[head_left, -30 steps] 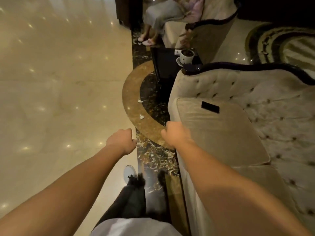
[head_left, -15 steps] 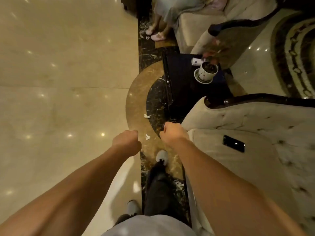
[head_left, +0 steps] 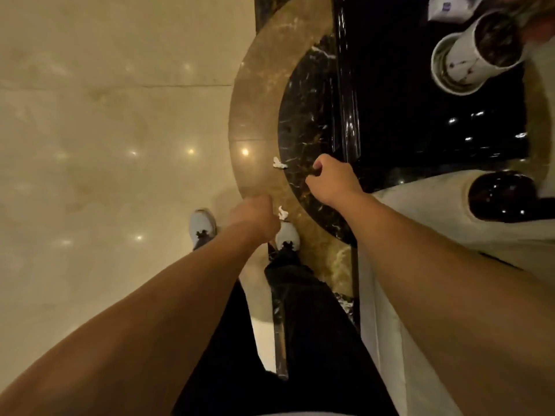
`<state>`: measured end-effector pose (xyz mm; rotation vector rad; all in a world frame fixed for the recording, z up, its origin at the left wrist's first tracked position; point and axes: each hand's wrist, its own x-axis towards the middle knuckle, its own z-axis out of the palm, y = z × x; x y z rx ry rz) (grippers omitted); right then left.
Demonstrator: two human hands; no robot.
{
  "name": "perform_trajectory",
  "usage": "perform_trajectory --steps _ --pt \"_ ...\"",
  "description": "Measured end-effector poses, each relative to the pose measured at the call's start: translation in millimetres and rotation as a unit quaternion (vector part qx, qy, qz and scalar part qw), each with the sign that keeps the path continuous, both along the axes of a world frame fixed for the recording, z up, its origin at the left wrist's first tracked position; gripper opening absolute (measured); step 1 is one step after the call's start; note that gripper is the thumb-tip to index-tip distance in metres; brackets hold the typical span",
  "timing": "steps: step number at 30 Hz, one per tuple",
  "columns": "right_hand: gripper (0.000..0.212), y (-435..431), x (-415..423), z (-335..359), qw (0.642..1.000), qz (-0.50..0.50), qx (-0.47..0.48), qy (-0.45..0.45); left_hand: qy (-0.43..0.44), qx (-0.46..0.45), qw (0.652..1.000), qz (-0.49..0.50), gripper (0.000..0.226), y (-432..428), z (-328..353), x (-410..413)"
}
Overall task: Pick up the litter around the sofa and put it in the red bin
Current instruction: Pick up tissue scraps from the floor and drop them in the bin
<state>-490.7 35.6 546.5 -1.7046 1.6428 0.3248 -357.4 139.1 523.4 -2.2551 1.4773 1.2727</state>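
Two small crumpled white paper scraps lie on the brown marble ring of the floor. The farther scrap [head_left: 279,163] sits just left of my right hand [head_left: 332,180], whose fingers are curled with nothing visible in them. The nearer scrap [head_left: 282,212] lies just beyond my right shoe toe, right beside my left hand [head_left: 255,216], which is a closed fist. The cream sofa arm [head_left: 435,235] is at the right under my right forearm. No red bin is in view.
A glossy black side table [head_left: 420,121] stands ahead on the right, carrying a white cup on a saucer [head_left: 468,58] and a white pack [head_left: 450,7]. My grey shoes [head_left: 202,225] stand on the beige marble floor [head_left: 105,145], which stretches out to the left.
I have walked forward and bent down; the view now looks straight down. The scraps and side table are much closer, and both hands have lowered toward the scraps.
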Motion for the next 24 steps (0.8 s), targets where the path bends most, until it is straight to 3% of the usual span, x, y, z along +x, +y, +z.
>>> perform_trajectory --steps 5,14,20,24 --pt "0.036 -55 18 -110 0.999 -0.011 0.041 0.023 0.019 0.040 0.998 -0.045 0.012 -30 -115 24" --pt "0.036 -93 63 -336 0.998 0.035 0.056 0.024 0.047 0.028 0.998 -0.027 0.044 -37 -317 36" --pt "0.056 -115 72 -486 0.984 0.165 0.037 0.058 0.050 0.019 0.998 -0.029 0.064 -12 -456 9" --pt "0.082 -111 62 -556 0.944 0.294 0.060 0.134 0.093 0.019 0.995 -0.014 0.074 -3 -526 -36"
